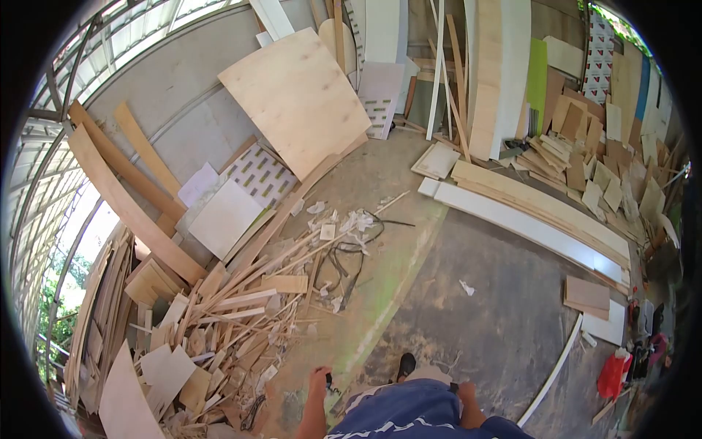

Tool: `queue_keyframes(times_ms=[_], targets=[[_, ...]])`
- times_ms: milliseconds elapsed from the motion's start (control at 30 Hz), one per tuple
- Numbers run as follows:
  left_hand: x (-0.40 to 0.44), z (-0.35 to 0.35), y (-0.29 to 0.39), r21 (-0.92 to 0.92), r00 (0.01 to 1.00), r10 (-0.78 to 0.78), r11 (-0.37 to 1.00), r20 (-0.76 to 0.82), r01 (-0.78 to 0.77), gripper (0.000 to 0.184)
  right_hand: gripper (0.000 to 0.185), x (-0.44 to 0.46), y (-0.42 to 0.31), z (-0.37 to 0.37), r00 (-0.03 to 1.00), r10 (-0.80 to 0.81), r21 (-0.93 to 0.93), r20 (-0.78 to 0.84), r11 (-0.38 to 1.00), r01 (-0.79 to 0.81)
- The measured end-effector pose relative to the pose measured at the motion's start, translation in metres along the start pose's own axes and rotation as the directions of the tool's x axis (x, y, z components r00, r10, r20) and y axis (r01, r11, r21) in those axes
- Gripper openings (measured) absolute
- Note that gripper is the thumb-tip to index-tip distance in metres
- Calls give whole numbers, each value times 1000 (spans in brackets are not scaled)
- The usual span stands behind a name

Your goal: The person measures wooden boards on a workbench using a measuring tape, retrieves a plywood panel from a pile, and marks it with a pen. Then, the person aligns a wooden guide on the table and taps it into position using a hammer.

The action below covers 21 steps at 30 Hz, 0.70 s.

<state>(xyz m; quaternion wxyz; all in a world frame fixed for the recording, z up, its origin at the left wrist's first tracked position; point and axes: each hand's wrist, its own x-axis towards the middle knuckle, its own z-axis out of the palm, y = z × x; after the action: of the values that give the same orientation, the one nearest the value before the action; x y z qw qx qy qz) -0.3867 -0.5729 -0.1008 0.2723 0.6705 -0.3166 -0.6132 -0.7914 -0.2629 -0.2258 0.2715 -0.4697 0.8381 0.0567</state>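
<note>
At the bottom of the head view, my left hand hangs beside my body with its fingers curled. A small dark object shows at its inner side, too small to name. My right hand is low against the blue shirt, its fingers bent in. Another small dark patch shows at those fingers, and I cannot make out what it is. Beyond my left hand, a heap of wood offcuts covers the floor. One dark shoe shows between my hands.
A large plywood sheet leans against the wall ahead. Long white boards lie on the floor to the right. A tangled black strap and scraps lie ahead. Farther right are a brown panel, a red bag and stacked offcuts.
</note>
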Motion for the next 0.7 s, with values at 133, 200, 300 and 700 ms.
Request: queue_keyframes(times_ms=[133, 200, 300, 700], targets=[[18, 4, -26, 542, 979, -58, 826, -195, 157, 34, 17, 161, 47, -22, 934, 22, 234, -358, 970, 67], [39, -16, -70, 897, 999, -42, 441, 18, 2, 39, 16, 207, 18, -112, 890, 320, 604, -326, 795, -65], [53, -25, -100, 969, 980, -140, 219, 144, -111, 42, 17, 249, -40, -224, 909, 398, 972, -121, 235, 27], [212, 114, 86, 805, 970, -237, 585, 53, 99, 39, 19, 462, -98, -281, 992, -65, 650, -112, 750, 122]])
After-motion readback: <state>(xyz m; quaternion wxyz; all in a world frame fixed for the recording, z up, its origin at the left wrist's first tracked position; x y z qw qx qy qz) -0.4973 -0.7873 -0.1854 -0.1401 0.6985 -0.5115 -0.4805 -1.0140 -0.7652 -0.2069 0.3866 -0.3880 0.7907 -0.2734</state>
